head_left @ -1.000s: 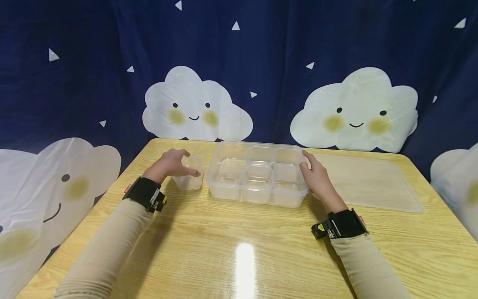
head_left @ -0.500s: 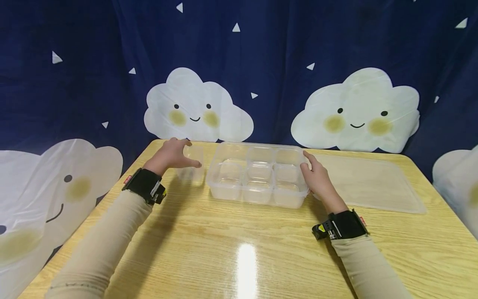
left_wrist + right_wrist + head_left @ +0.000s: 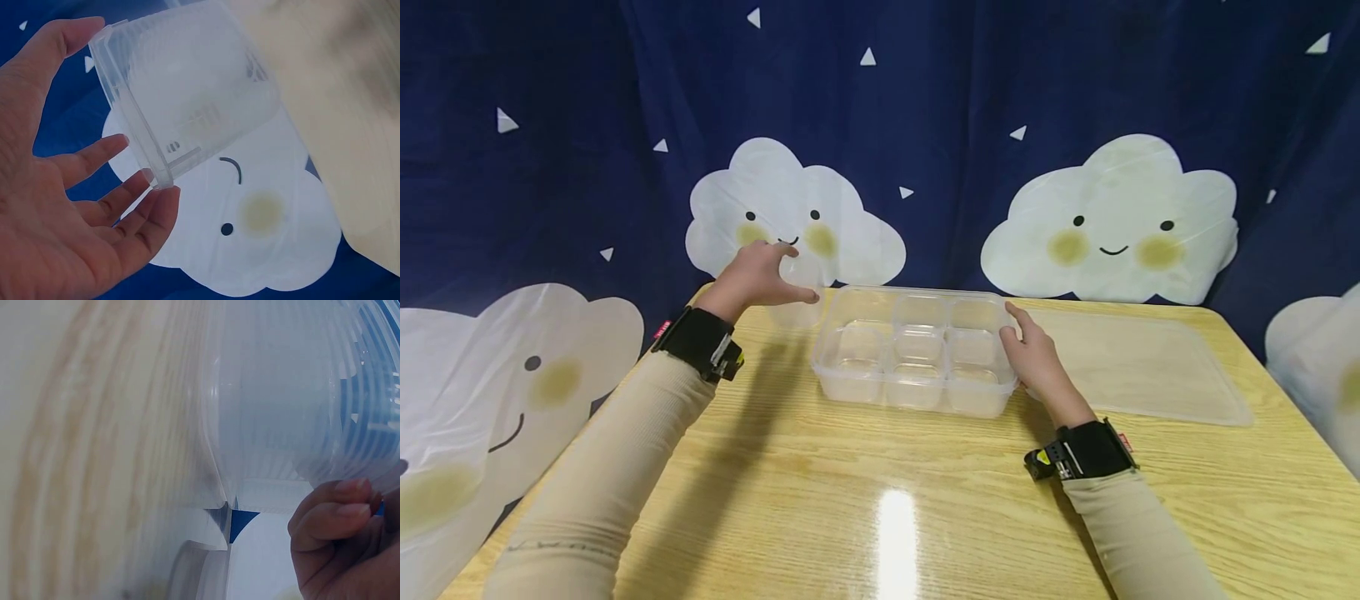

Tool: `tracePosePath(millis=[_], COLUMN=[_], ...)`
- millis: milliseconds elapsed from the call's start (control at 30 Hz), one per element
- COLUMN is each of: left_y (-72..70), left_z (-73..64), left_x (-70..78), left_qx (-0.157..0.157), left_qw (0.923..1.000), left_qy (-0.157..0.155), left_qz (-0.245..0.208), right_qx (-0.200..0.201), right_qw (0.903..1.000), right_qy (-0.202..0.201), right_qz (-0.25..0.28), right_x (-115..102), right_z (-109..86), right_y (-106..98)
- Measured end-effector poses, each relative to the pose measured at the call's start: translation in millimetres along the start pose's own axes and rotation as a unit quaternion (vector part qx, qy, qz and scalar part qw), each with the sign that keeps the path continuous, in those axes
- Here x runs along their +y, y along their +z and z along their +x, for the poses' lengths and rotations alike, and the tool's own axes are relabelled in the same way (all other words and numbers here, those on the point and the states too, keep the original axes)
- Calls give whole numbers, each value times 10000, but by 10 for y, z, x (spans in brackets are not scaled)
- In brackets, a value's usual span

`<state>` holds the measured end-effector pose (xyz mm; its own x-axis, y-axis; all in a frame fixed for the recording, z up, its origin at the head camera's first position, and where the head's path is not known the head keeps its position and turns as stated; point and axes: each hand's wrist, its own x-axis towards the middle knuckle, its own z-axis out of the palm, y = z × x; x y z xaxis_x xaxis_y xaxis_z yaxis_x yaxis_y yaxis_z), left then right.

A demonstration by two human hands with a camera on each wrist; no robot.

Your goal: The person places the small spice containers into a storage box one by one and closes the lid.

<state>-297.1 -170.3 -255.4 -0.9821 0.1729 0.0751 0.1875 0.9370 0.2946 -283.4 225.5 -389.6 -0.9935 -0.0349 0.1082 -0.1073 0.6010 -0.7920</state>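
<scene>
My left hand point(image 3: 760, 277) pinches a small clear plastic container point(image 3: 801, 279) by its rim, above the table's back left. In the left wrist view the thumb grips one side of the container's rim and the fingertips the other; the container point(image 3: 194, 94) is tilted. To its right stands a large clear plastic box point(image 3: 917, 398) with several small clear containers point(image 3: 917, 346) inside; its far left corner holds none. At the box's right side my right hand point(image 3: 1036, 354) grips the rim. In the right wrist view its fingers are curled against the box wall point(image 3: 269, 412).
A flat translucent lid point(image 3: 1142, 367) lies on the wooden table point(image 3: 820, 500) right of the large box, close behind my right hand. A dark blue curtain point(image 3: 940, 100) with cloud prints hangs behind the table's back edge.
My left hand has lifted the small container off the table, upward and slightly to the right. The right hand and the large box stay in place.
</scene>
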Motion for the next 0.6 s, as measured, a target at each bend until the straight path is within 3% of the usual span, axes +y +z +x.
tracePosePath(millis=[333,600], left_y=[39,101], left_z=[166,279], left_x=[252,406], left_qx=[247,72], left_qw=[9995,9993], left_qy=[190,346], left_qz=[-94,-138], right_qx=[19,-5], right_qw=[10000,9999], right_qy=[45,112], right_qz=[-5,-3], right_x=[-1,-13], right_z=[-10,4], right_y=[-3,-1])
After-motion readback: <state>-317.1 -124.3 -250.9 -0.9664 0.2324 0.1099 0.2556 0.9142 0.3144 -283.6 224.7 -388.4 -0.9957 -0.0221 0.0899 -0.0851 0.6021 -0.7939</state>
